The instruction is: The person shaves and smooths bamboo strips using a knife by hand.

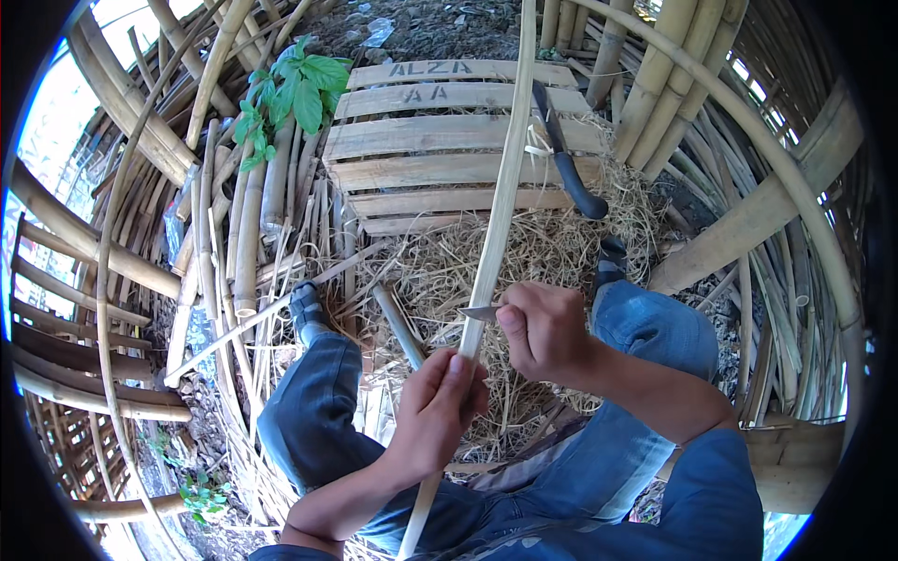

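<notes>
Blue clothing, nearest the lens: jeans (pixel 589 458) spread wide at the knees, probably to leave room between the thighs for a long piece; blue sleeves (pixel 716 505) end above both bare forearms.
Bamboo surround: upright poles (pixel 666 84) and a curved pole (pixel 781 159) stand around the work spot, seemingly as parts of an enclosure.
Slatted wooden panel (pixel 412 136): ahead of the feet, apparently serving as a low surface on which to lay things.
Dry shavings (pixel 421 271): heaped between the feet and against the panel, perhaps fallen there from cutting.
Pale strip (pixel 502 201): runs from the top edge, in front of the panel, down between the thighs and out at the lower edge; its far end points away from the body, presumably for clearance.
Long dark-handled knife (pixel 571 176): on the panel's right side, handle toward the person, likely for easy reach.
Left hand (pixel 435 402): closed around the strip just below the blade, thumb on top, which seems to steady it.
Right hand (pixel 547 332): tightly closed, gripping the small knife, thumb near the blade, probably for control.
Bamboo tube (pixel 400 327): slanting among the shavings, near the left hand.
Small blade (pixel 484 313): crosswise on the strip, so its edge can apparently meet the surface squarely.
</notes>
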The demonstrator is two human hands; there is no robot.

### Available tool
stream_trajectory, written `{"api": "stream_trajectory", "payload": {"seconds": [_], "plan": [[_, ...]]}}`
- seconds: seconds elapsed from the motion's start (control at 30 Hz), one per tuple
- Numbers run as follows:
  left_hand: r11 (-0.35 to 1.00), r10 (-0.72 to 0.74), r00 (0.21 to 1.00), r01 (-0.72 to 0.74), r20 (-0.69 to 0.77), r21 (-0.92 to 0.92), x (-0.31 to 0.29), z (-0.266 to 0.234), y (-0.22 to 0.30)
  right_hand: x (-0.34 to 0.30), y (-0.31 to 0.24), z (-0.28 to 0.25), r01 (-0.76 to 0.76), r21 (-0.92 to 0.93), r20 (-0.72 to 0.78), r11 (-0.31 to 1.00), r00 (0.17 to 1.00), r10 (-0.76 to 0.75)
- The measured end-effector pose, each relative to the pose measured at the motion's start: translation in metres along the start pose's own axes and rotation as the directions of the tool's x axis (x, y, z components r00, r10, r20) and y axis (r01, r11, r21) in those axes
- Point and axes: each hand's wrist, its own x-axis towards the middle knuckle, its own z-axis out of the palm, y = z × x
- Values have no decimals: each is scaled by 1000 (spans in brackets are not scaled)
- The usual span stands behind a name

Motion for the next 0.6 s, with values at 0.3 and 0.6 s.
{"api": "stream_trajectory", "payload": {"seconds": [0.3,0.6], "plan": [[949,244,968,-227,-56,219,19,15,-10,7,14,9,185,-213,-78,959,976,-205],[879,330,943,-289,-46,379,20,22,-11,8,29,3,271,-366,-89,890,942,-323]]}}
